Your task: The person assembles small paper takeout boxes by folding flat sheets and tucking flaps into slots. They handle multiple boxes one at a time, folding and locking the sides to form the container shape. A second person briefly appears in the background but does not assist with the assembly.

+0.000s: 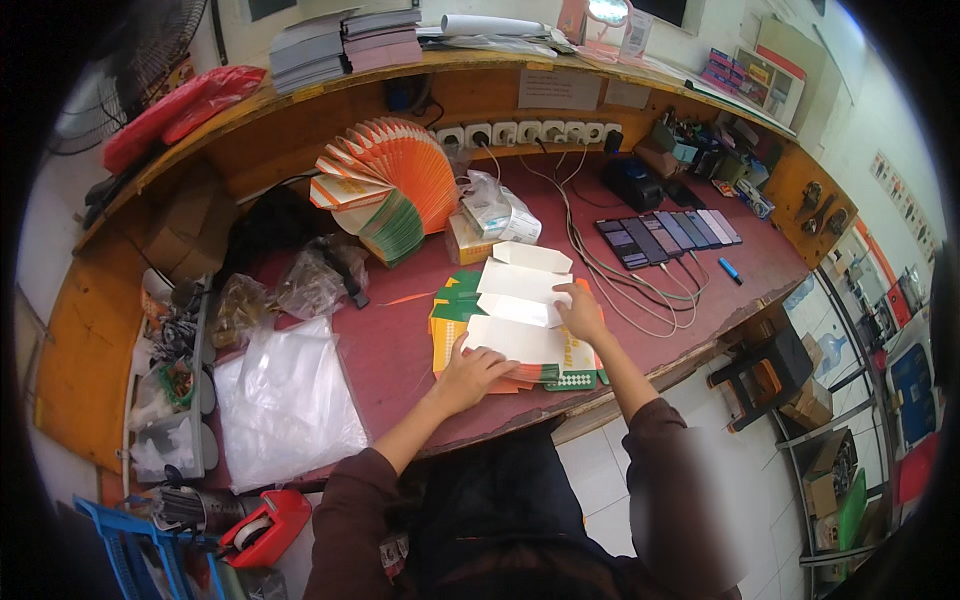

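Observation:
An unfolded carton (520, 281), plain white side up with creased panels and end flaps, lies in front of me. Beneath it are several flat printed cartons (447, 335) in green, yellow and orange. My left hand (473, 374) rests on the near left part of the white carton, its fingers stretched over the panel. At the carton's right edge, by a crease, my right hand (580, 313) has its thumb and forefinger closed on the board. Its other fingers are partly hidden.
A fanned stack of orange and green cartons (395, 190) stands behind, left of a small box (475, 240). Clear plastic bags (285, 400) lie at left. Cables (600, 270) run toward several phones (670, 238) at right. A red tape dispenser (270, 530) sits near left.

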A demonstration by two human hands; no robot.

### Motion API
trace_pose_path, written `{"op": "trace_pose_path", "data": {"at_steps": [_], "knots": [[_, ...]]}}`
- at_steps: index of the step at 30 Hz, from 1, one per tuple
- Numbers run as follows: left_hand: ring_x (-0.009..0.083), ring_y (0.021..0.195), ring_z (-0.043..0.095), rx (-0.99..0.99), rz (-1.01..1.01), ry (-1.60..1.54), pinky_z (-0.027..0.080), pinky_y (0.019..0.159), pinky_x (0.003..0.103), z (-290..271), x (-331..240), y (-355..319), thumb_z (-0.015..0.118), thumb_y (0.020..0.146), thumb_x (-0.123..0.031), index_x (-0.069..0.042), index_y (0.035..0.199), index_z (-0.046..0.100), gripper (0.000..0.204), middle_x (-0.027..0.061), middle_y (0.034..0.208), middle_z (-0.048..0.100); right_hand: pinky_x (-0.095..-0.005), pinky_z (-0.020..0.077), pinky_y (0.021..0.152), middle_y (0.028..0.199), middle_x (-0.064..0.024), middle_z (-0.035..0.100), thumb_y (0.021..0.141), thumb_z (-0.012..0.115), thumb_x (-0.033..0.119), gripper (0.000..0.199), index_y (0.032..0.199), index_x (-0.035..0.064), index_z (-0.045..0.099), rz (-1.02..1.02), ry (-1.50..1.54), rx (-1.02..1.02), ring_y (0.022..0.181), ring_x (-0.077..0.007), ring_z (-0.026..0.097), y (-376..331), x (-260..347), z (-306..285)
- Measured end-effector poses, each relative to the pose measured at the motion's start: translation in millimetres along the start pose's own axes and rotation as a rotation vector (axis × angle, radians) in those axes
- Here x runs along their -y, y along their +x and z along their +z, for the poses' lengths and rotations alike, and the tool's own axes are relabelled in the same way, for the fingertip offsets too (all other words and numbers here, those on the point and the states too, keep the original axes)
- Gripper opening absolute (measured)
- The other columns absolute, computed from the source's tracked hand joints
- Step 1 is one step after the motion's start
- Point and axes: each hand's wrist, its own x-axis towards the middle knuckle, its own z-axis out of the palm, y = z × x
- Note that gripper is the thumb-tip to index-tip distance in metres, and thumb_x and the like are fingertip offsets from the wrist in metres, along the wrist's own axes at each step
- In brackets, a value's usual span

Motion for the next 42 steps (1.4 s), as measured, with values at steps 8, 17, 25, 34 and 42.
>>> {"op": "trace_pose_path", "data": {"at_steps": [8, 17, 25, 34, 42], "knots": [[0.0197, 0.1, 0.052, -0.24, 0.036, 0.146, 0.032, 0.099, 0.046, -37, 57, -5, 0.059, 0.076, -0.007, -0.016, 0.106, 0.059, 0.032, 0.0009, 0.097, 0.056, -0.0546, 0.0346, 0.097, 0.131, -0.0146, 0.046, 0.076, 0.069, 0.029, 0.06, 0.127, 0.0063, 0.047, 0.208, -0.206, -0.118, 0.123, -0.0314, 0.042, 26, -17, -11], [0.0308, 0.079, 0.063, 0.211, -0.913, -0.111, 0.047, 0.066, 0.045, -17, 69, -35, 0.062, 0.082, -0.026, -0.005, 0.104, 0.054, 0.031, 0.0098, 0.079, 0.062, -0.0411, 0.0494, 0.078, 0.091, -0.0198, 0.066, 0.072, 0.071, 0.023, 0.046, 0.108, -0.0027, 0.059, 0.322, 0.135, 0.079, 0.085, -0.0354, 0.064, -33, -27, -27], [0.0307, 0.073, 0.063, 0.009, -0.965, -0.376, 0.048, 0.065, 0.043, -14, 50, -33, 0.061, 0.085, -0.026, -0.005, 0.116, 0.041, 0.042, 0.0085, 0.072, 0.062, -0.0462, 0.0411, 0.085, 0.111, -0.0214, 0.047, 0.074, 0.072, 0.019, 0.044, 0.107, -0.0008, 0.049, 0.414, -0.03, -0.322, 0.101, -0.0393, 0.051, -131, -11, 1], [0.0378, 0.077, 0.064, -0.101, -0.882, -0.158, 0.049, 0.067, 0.047, -8, 72, -2, 0.058, 0.087, -0.02, -0.007, 0.119, 0.035, 0.042, 0.0199, 0.085, 0.065, -0.0385, 0.0477, 0.076, 0.097, -0.0176, 0.054, 0.074, 0.069, 0.009, 0.031, 0.099, -0.0013, 0.053, 0.201, 0.179, -0.439, 0.084, -0.0324, 0.06, -66, -29, -20], [0.0322, 0.098, 0.057, -0.221, -0.749, 0.121, 0.048, 0.073, 0.043, -28, 62, 25, 0.063, 0.081, -0.021, -0.006, 0.117, 0.046, 0.043, 0.0156, 0.107, 0.057, -0.0427, 0.0471, 0.078, 0.097, -0.0219, 0.061, 0.071, 0.07, 0.009, 0.045, 0.112, 0.0002, 0.056, 0.231, -0.148, -0.329, 0.089, -0.04, 0.06, -51, -33, -22]]}}
